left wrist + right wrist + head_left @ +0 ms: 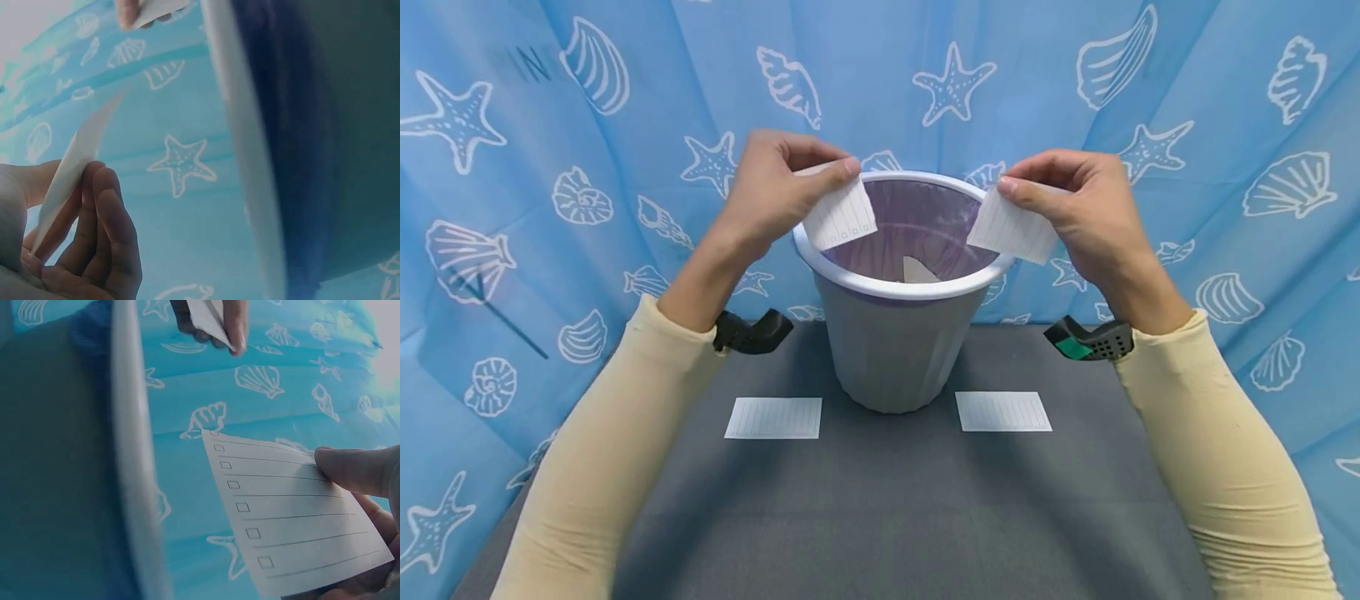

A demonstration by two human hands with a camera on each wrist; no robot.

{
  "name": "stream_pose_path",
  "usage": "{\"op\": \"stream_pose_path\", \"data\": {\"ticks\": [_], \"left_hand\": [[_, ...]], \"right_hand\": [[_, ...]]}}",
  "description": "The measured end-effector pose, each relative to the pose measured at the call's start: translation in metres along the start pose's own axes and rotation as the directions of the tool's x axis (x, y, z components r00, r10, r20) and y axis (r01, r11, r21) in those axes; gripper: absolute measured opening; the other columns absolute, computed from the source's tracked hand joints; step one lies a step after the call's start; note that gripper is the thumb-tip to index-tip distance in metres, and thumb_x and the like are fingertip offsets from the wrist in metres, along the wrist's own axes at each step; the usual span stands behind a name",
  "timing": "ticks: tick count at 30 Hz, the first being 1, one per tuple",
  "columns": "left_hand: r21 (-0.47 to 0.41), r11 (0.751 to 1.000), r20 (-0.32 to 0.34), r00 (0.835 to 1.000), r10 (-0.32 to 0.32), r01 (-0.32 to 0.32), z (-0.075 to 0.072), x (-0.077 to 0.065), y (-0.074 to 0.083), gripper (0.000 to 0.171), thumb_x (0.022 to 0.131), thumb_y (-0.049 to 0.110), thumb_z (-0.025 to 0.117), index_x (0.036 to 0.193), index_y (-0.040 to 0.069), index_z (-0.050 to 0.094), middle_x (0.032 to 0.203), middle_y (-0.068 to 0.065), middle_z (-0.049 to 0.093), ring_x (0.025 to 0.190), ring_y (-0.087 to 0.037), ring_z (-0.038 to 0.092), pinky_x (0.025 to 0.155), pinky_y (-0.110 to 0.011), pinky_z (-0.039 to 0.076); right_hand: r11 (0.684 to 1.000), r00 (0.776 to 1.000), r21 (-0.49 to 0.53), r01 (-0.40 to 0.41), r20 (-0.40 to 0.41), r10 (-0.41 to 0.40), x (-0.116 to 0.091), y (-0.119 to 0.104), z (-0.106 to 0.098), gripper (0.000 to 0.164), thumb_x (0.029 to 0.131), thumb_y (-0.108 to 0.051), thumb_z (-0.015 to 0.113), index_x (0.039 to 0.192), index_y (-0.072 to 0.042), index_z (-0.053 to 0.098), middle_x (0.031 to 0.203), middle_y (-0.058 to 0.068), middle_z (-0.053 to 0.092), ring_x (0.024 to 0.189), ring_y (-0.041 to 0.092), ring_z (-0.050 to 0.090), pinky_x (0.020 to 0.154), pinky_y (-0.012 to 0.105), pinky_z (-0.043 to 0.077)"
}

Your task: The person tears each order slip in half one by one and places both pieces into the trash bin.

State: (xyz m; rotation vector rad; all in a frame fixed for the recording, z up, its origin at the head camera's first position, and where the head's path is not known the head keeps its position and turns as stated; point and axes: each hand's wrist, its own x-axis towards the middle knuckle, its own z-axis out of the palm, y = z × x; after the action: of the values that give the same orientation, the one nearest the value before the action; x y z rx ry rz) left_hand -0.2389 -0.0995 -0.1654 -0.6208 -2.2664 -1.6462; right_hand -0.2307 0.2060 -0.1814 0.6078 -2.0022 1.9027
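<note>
Over the left rim of a grey waste bin (895, 342), my left hand (782, 183) pinches a lined piece of paper (842, 215) between thumb and fingers. My right hand (1078, 204) pinches another piece of lined paper (1015, 227) at the bin's right rim. In the right wrist view, that paper (287, 512) shows a column of small checkboxes and an uneven upper edge. The left wrist view has the left hand's paper (78, 162) nearly edge-on. Inside the purple-lined bin a white scrap (917, 271) is partly visible.
Two lined paper slips lie flat on the dark grey table (895, 517): a left slip (773, 418) and a right slip (1003, 412), in front of the bin on either side. A blue curtain (880, 83) with white seashells and starfish hangs behind.
</note>
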Motion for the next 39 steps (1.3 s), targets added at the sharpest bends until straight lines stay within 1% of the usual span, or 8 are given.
{"op": "stream_pose_path", "data": {"ticks": [5,9,16,20,24,29,33,39], "left_hand": [[0.058,0.997,0.017,0.998,-0.059,0.058,0.006,0.021,0.011,0.024,0.094,0.02,0.075,0.109,0.001,0.077,0.108,-0.011,0.072,0.093,-0.02,0.066,0.078,-0.03,0.055],[0.125,0.986,0.037,0.993,-0.114,0.108,0.013,0.035,0.019,0.027,0.096,0.023,0.073,0.115,0.003,0.075,0.112,-0.009,0.07,0.096,-0.017,0.064,0.082,-0.028,0.053],[0.211,0.972,0.07,0.99,-0.121,0.104,0.023,0.058,0.031,0.026,0.098,0.023,0.07,0.117,0.005,0.074,0.116,-0.007,0.066,0.103,-0.018,0.061,0.086,-0.029,0.053],[0.219,0.966,0.073,0.984,-0.16,0.141,0.026,0.068,0.033,0.027,0.098,0.023,0.07,0.118,0.006,0.074,0.119,-0.007,0.064,0.105,-0.019,0.059,0.087,-0.03,0.051],[0.217,0.96,0.087,0.976,-0.198,0.175,0.029,0.074,0.032,0.026,0.097,0.022,0.071,0.117,0.007,0.075,0.12,-0.005,0.063,0.106,-0.018,0.056,0.088,-0.031,0.049],[0.246,0.953,0.09,0.975,-0.203,0.175,0.031,0.077,0.028,0.024,0.097,0.019,0.071,0.117,0.006,0.075,0.117,-0.005,0.063,0.104,-0.016,0.057,0.086,-0.03,0.049],[0.282,0.943,0.078,0.975,-0.208,0.179,0.031,0.079,0.026,0.025,0.097,0.019,0.07,0.118,0.006,0.075,0.117,-0.005,0.064,0.103,-0.016,0.058,0.085,-0.028,0.05],[0.294,0.933,0.056,0.971,-0.233,0.207,0.027,0.08,0.022,0.025,0.097,0.019,0.07,0.118,0.006,0.075,0.119,-0.006,0.064,0.105,-0.017,0.058,0.086,-0.03,0.049]], "right_hand": [[0.994,0.999,-0.111,0.008,0.034,-0.004,0.02,-0.014,0.012,0.01,0.087,-0.003,0.079,0.097,0.001,0.077,0.095,0.01,0.069,0.085,0.023,0.062,0.068,0.025,0.053],[0.979,0.998,-0.205,-0.014,0.053,0.025,0.035,-0.021,0.02,0.014,0.089,-0.008,0.079,0.102,-0.003,0.077,0.1,0.007,0.069,0.091,0.023,0.062,0.076,0.026,0.053],[0.975,0.992,-0.216,-0.058,0.099,0.081,0.058,-0.023,0.029,0.016,0.088,-0.01,0.08,0.102,-0.002,0.076,0.098,0.006,0.07,0.088,0.021,0.062,0.077,0.025,0.052],[0.966,0.988,-0.247,-0.074,0.114,0.104,0.064,-0.02,0.033,0.016,0.088,-0.011,0.08,0.102,-0.003,0.077,0.096,0.005,0.069,0.086,0.019,0.061,0.075,0.025,0.05],[0.958,0.983,-0.267,-0.107,0.113,0.141,0.069,-0.017,0.036,0.017,0.088,-0.012,0.08,0.103,-0.004,0.077,0.096,0.004,0.069,0.086,0.019,0.059,0.074,0.026,0.049],[0.94,0.976,-0.314,-0.132,0.125,0.179,0.073,-0.015,0.036,0.017,0.089,-0.013,0.08,0.104,-0.006,0.076,0.096,0.002,0.069,0.088,0.018,0.059,0.076,0.027,0.049],[0.939,0.97,-0.311,-0.144,0.142,0.196,0.073,-0.015,0.036,0.015,0.09,-0.012,0.079,0.103,-0.006,0.077,0.097,0.002,0.07,0.09,0.019,0.06,0.078,0.028,0.048],[0.947,0.965,-0.291,-0.135,0.179,0.193,0.074,-0.014,0.037,0.014,0.089,-0.01,0.08,0.101,-0.005,0.077,0.096,0.004,0.069,0.089,0.019,0.059,0.075,0.028,0.048]]}}
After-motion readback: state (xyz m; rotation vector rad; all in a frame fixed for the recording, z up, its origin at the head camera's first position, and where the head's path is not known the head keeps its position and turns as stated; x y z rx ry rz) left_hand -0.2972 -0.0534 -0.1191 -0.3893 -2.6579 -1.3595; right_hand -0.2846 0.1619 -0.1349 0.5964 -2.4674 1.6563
